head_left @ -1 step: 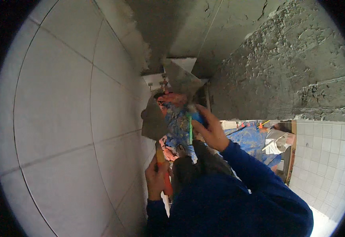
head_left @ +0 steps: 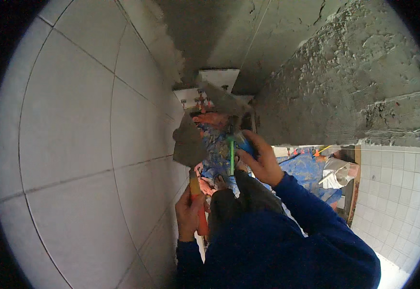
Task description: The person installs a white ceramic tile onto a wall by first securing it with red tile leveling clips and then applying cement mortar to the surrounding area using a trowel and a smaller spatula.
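My left hand (head_left: 189, 214), low near the tiled wall, is closed round the orange and yellow handle of a wide-bladed scraper (head_left: 189, 144). Its grey blade points up and away from me, looking smeared with mortar. Farther to the right, my right hand (head_left: 264, 161) grips the blue handle of a pointed trowel (head_left: 224, 98). The trowel's triangular grey blade is blurred and reaches toward the far wall, beyond the scraper. Beside the right fingers a bright green strip (head_left: 232, 158) stands out; whether it belongs to the trowel I cannot tell.
Large pale tiles (head_left: 70, 111) cover the left wall. A rough grey cement wall (head_left: 349, 82) rises at right, with white tiles (head_left: 241, 77) at the far end. Below lie a dirty blue sheet (head_left: 217, 159) and a white bag (head_left: 337, 172). A thin string (head_left: 255, 33) hangs overhead.
My right hand and the trowel have shifted slightly toward me and to the right. The scraper and my left hand have barely moved, still held in the same grip.
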The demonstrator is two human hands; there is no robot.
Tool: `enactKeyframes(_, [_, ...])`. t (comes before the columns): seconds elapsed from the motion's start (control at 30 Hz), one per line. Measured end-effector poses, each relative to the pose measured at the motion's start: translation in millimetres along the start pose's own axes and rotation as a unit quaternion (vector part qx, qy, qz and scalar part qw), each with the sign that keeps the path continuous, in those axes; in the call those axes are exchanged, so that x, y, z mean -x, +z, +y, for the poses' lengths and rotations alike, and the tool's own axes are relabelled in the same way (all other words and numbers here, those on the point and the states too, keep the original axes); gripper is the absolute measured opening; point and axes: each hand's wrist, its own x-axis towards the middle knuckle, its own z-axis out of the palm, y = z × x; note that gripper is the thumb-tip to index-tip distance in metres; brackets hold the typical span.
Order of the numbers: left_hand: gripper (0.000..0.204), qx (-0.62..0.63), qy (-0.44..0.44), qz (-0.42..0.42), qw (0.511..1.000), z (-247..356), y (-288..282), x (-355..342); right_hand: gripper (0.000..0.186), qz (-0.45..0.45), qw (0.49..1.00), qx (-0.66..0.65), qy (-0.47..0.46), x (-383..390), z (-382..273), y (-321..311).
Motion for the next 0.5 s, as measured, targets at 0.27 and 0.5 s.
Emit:
enactKeyframes(0.27, [0.040, 0.083, -0.006, -0.072, 0.994, 70.9, 50.5, 37.4, 0.051, 0.078, 0.939, 0.283, -0.180, 34.8, 29.2, -46.0])
enactKeyframes(0.5, [0.050, 0.072, 0.020, -0.097, 0.992, 99.4, 67.2, 54.0, 0.058, 0.104, 0.936, 0.292, -0.167, 76.4, 15.4, -70.4])
